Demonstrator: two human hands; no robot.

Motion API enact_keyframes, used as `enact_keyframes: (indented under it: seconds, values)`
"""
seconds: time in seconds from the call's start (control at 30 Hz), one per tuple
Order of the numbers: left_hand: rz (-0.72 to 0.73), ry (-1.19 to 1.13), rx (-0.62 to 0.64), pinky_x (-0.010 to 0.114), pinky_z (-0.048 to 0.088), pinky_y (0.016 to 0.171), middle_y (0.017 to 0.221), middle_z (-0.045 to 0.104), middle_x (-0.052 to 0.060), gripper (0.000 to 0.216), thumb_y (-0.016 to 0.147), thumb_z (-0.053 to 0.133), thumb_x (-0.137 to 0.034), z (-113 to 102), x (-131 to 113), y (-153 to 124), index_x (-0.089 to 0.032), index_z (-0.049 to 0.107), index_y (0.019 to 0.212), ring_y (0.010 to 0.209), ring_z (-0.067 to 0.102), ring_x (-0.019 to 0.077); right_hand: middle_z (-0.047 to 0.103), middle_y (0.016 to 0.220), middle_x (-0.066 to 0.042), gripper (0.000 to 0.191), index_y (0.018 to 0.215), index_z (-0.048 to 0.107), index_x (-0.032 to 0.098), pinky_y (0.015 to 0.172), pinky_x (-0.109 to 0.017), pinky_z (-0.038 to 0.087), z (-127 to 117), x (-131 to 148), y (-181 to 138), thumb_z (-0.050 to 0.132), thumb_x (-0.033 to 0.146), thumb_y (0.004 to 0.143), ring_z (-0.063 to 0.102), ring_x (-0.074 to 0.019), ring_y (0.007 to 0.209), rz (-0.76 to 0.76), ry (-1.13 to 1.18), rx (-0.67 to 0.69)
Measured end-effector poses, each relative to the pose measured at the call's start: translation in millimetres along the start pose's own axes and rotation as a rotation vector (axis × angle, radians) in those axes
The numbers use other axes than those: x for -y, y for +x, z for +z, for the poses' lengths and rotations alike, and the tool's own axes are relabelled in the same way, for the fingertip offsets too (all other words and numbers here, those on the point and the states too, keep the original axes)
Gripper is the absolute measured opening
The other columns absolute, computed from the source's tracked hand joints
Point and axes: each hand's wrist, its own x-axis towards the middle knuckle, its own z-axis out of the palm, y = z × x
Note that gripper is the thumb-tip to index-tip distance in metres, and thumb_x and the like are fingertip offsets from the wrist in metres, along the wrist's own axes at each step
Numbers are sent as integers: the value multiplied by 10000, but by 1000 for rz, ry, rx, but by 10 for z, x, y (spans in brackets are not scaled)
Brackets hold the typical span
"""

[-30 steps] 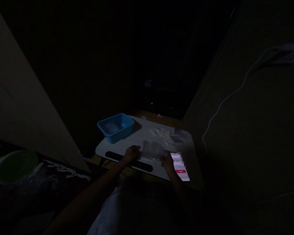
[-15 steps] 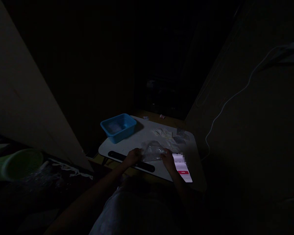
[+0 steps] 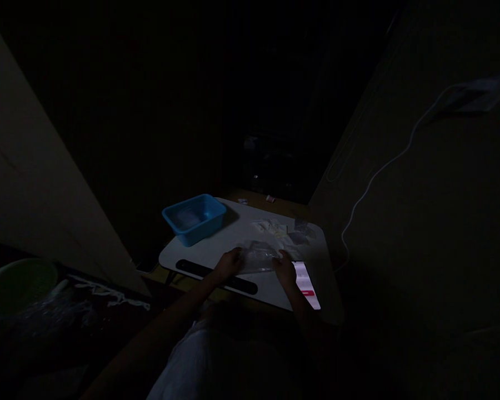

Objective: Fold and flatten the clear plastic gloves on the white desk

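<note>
A clear plastic bag (image 3: 258,258) is stretched between my two hands, just above the near part of a small white table (image 3: 210,249). My left hand (image 3: 230,263) is closed on the bag's left edge, and my right hand (image 3: 285,268) pinches its right edge. Beside my right wrist lies a phone (image 3: 307,286) with its screen lit. Beyond the bag, small pale packets (image 3: 273,226) and crumpled clear wrappers (image 3: 302,230) are spread out. The dim light hides the finer detail of my fingers.
A blue plastic basin (image 3: 195,222) stands at the table's left corner. Along the near edge runs a dark slotted strip (image 3: 210,273). A green tub (image 3: 20,289) is at lower left, by crumpled plastic. A white cable (image 3: 377,172) hangs along the right wall.
The bag looks flatter and more drawn out between my hands, which both keep their hold. The whole view has shifted slightly, so the table sits a little further left.
</note>
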Motion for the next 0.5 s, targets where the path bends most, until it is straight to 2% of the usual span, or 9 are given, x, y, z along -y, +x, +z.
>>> enact_keyframes:
  seconds: [0.1, 0.23, 0.37, 0.5]
  values:
    - [25, -38, -17, 226, 417, 624, 757, 617, 32, 388, 733, 452, -175, 29, 46, 5, -128, 456, 1118, 679, 567, 135, 619, 928, -43, 368, 1122, 474, 181, 694, -232, 417, -45, 32, 48, 398, 236, 766, 574, -159, 829, 4, 0, 6]
    - [41, -85, -47, 236, 417, 623, 724, 585, 9, 478, 715, 467, -170, 48, 60, -1, -129, 384, 1184, 649, 544, 127, 621, 952, -29, 324, 1043, 535, 203, 700, -218, 412, -74, 51, 13, 387, 193, 754, 572, -149, 849, -37, -72, 17]
    - [70, -66, -79, 262, 423, 670, 755, 569, 21, 534, 704, 471, -147, 84, 63, 0, -115, 335, 1219, 703, 537, 140, 636, 933, -22, 312, 1013, 563, 225, 710, -227, 401, -87, 25, -102, 376, 206, 764, 576, -154, 856, -78, -209, 12]
    - [113, 4, -84, 301, 424, 720, 815, 565, 48, 561, 690, 489, -145, 116, 91, -1, -115, 336, 1229, 766, 531, 165, 631, 972, -13, 329, 1061, 540, 239, 709, -223, 396, -105, 24, -158, 373, 240, 778, 575, -151, 876, -83, -261, 18]
